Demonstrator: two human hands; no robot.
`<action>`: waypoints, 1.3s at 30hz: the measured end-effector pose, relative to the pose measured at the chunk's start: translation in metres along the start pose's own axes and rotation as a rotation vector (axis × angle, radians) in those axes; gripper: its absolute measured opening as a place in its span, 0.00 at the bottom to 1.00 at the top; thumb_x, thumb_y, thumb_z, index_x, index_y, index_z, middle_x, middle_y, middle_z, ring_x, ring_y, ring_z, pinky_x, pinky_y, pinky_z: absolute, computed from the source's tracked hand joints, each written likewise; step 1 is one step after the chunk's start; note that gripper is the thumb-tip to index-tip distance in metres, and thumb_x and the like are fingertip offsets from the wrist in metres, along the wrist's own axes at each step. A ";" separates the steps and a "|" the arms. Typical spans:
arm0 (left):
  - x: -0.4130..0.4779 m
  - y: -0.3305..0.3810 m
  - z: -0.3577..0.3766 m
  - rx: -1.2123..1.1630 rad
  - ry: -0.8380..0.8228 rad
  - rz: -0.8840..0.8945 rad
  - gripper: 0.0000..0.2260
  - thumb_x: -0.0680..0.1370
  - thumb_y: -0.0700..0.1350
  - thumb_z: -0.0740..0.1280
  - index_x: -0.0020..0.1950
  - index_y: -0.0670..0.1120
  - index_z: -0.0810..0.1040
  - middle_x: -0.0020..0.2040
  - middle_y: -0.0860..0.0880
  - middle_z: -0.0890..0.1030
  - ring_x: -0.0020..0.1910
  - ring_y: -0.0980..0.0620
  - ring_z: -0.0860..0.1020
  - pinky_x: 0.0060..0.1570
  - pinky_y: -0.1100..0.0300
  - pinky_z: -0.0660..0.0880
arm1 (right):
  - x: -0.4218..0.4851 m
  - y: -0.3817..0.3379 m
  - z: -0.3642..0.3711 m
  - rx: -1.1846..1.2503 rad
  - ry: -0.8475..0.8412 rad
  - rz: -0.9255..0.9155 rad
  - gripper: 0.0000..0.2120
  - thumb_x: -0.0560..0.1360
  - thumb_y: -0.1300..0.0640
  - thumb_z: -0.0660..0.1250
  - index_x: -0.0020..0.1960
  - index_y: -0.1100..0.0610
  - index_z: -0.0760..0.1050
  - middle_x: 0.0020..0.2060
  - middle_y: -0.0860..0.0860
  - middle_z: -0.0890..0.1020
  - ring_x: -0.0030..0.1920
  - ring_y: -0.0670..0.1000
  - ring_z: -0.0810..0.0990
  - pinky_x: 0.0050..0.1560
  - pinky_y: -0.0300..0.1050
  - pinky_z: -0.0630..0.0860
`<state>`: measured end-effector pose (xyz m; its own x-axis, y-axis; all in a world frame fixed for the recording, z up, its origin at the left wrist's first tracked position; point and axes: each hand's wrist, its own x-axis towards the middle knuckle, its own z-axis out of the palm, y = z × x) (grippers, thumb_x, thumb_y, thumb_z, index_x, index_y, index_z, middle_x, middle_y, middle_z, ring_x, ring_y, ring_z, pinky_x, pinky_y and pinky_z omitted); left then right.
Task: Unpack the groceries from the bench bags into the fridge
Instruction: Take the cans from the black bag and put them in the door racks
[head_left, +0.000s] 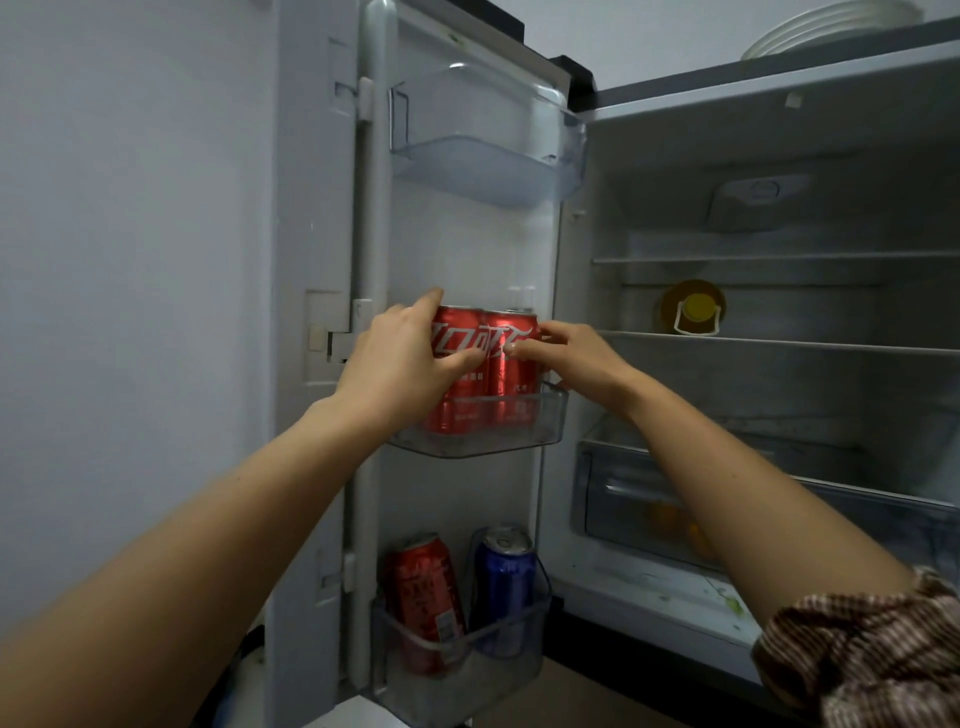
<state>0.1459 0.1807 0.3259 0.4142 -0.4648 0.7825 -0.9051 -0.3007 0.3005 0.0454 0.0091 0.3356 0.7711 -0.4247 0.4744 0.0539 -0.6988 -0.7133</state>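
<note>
Forearms stretch up, left hand (410, 358) and right hand (576, 358) both curled around the red cola cans (514, 389) standing in the middle door bin (557, 418).

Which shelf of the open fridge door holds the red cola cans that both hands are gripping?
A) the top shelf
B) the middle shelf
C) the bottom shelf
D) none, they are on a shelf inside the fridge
B: the red cola cans stand in the middle door shelf, with the left hand and the right hand gripping them from either side.
</note>
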 end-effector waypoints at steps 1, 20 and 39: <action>-0.001 0.000 0.000 0.015 0.019 0.016 0.33 0.74 0.59 0.68 0.74 0.46 0.64 0.63 0.42 0.76 0.61 0.44 0.74 0.58 0.53 0.70 | 0.000 0.000 0.001 0.004 0.036 -0.008 0.19 0.75 0.51 0.68 0.64 0.54 0.73 0.48 0.46 0.80 0.42 0.39 0.79 0.31 0.25 0.71; -0.096 -0.132 -0.104 0.144 0.243 0.065 0.15 0.78 0.48 0.63 0.65 0.48 0.73 0.62 0.47 0.75 0.62 0.48 0.71 0.51 0.56 0.71 | -0.062 -0.100 0.167 -0.297 0.488 -0.593 0.15 0.71 0.55 0.69 0.55 0.60 0.77 0.49 0.52 0.78 0.48 0.47 0.74 0.46 0.34 0.68; -0.352 -0.479 -0.325 0.395 -0.220 -0.661 0.21 0.83 0.50 0.51 0.74 0.46 0.62 0.71 0.42 0.66 0.69 0.43 0.63 0.66 0.49 0.64 | -0.114 -0.204 0.654 -0.517 -0.350 -0.335 0.27 0.77 0.46 0.60 0.73 0.54 0.62 0.69 0.53 0.68 0.68 0.55 0.65 0.64 0.55 0.65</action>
<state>0.4028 0.7594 0.0835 0.8998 -0.2282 0.3720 -0.3816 -0.8249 0.4170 0.3611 0.5763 0.0895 0.9290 0.0104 0.3700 0.0829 -0.9801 -0.1804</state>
